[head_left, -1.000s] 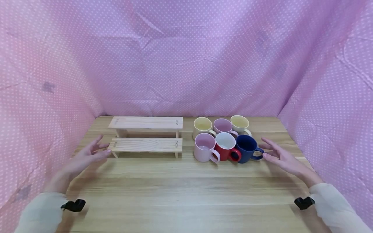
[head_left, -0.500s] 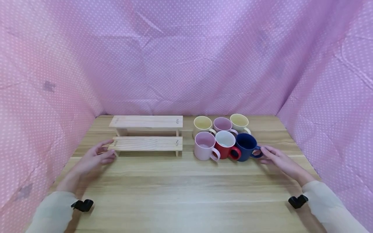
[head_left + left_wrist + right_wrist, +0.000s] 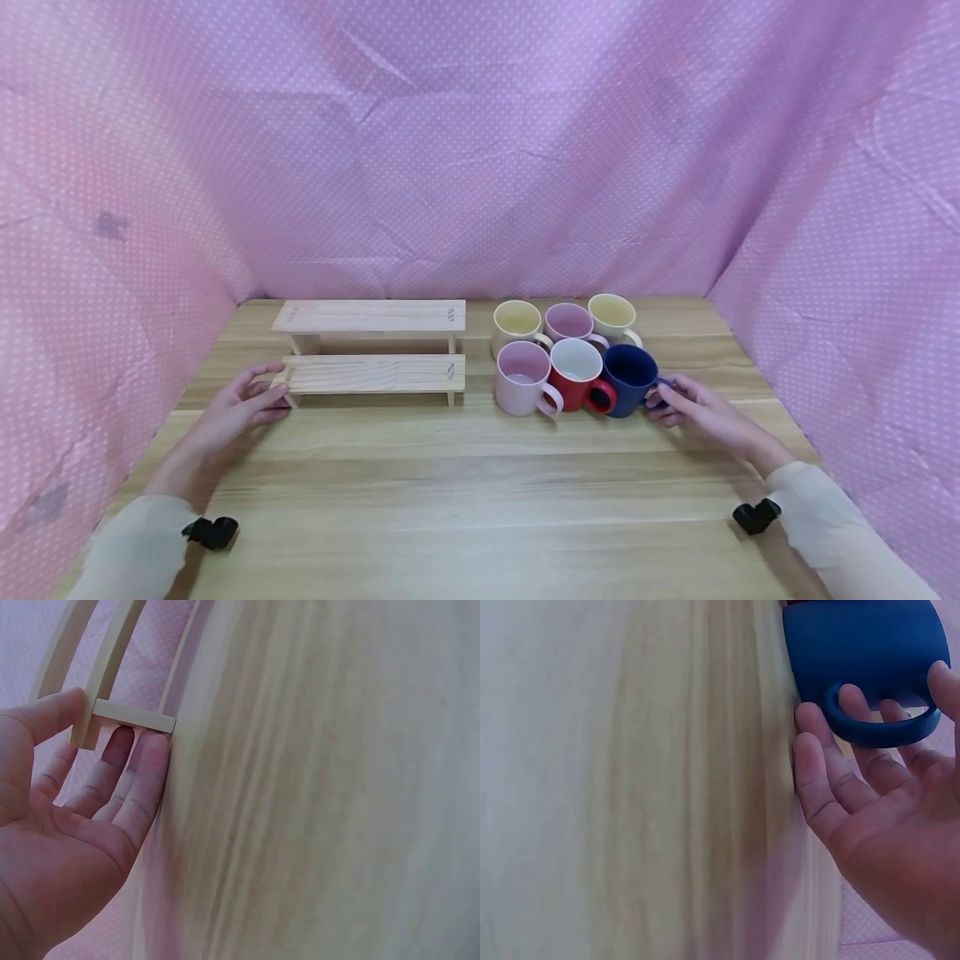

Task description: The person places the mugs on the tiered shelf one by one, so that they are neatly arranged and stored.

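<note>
My left hand (image 3: 234, 410) is at the left end of the front wooden riser (image 3: 371, 375), a low plank on two short legs. In the left wrist view, the thumb lies at the riser's plank edge and the other fingers press along its leg (image 3: 135, 717). Over on the right, my right hand (image 3: 708, 414) holds the handle (image 3: 877, 735) of a dark blue mug (image 3: 628, 385). Its thumb is at the top of the handle, with fingertips behind and under the loop. The mug stands upright, right beside a red mug (image 3: 574, 389) with a white inside.
A second wooden riser (image 3: 371, 317) stands behind the front one. A light pink mug (image 3: 517, 397) is left of the red one; behind are two cream-yellow mugs (image 3: 502, 337) (image 3: 607, 331) and a mauve mug (image 3: 567, 335). Pink dotted cloth (image 3: 480, 167) surrounds the wooden table (image 3: 450, 500).
Both hands have moved inward from spread-open poses. The left has taken hold of the front riser's end, the right has closed on the blue mug's handle. Mugs and risers look unmoved.
</note>
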### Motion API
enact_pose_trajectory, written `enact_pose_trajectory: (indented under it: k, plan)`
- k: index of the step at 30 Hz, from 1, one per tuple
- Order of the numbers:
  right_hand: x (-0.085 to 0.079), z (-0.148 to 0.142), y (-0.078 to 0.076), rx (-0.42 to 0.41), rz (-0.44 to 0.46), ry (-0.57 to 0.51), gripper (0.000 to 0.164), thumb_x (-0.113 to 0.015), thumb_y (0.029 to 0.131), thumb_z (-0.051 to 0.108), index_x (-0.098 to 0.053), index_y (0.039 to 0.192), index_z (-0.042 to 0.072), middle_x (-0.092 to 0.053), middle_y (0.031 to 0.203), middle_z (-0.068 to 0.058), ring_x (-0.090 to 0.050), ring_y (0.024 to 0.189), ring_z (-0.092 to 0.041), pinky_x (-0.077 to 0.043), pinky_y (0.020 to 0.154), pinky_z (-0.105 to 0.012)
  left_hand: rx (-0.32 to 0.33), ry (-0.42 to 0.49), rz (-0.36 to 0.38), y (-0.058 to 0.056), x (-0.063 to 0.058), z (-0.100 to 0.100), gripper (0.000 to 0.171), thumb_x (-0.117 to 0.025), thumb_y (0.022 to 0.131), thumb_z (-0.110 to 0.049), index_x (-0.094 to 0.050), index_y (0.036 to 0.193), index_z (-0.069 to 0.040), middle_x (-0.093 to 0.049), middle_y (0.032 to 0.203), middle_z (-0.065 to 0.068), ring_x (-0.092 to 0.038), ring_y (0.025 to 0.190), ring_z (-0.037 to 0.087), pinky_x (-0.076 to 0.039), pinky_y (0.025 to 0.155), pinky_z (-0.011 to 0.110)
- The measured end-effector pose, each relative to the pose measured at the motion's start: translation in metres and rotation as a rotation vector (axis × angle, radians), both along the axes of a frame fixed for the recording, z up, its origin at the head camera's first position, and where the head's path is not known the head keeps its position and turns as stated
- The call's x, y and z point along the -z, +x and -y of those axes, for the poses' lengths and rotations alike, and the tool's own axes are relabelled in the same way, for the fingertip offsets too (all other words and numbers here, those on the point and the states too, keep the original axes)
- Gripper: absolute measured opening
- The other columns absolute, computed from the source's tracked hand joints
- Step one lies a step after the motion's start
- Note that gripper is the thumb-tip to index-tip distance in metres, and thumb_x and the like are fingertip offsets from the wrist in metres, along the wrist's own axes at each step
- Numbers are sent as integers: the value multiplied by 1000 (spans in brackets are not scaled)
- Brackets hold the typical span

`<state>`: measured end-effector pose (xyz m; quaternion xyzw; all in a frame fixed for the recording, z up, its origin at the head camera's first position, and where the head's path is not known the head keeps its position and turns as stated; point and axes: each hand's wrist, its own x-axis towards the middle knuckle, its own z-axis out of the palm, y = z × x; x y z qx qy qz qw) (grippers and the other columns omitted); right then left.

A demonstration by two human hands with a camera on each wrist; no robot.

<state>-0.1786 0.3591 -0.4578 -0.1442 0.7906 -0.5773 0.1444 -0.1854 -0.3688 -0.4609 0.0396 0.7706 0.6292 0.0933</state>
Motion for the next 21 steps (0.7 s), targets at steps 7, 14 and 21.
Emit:
enact_pose_trajectory:
  k: [7,14,21]
  plan:
    - [-4,-1,-1,59,38,-27,40,-38,113,25,-50,132,-9,-64,122,-20,-67,107,-13,-62,89,-36,-1,54,4,-2,2,1,44,-61,104,-15,-41,144,-13,-60,110,11,-69,97,18,-60,90,32]
    - [-8,0,1,89,74,-57,39,-43,112,24,-50,134,-7,-69,119,-1,-68,106,-12,-61,90,-36,-7,59,16,-3,2,0,44,-62,103,-15,-42,142,-15,-62,111,13,-70,97,18,-60,90,31]
    - [-9,1,2,122,93,-17,47,-47,111,26,-52,135,-14,-67,127,-18,-70,106,-24,-60,92,-36,-11,91,17,-4,2,-1,41,-63,103,-13,-44,139,-15,-63,109,12,-70,96,18,-60,91,31]
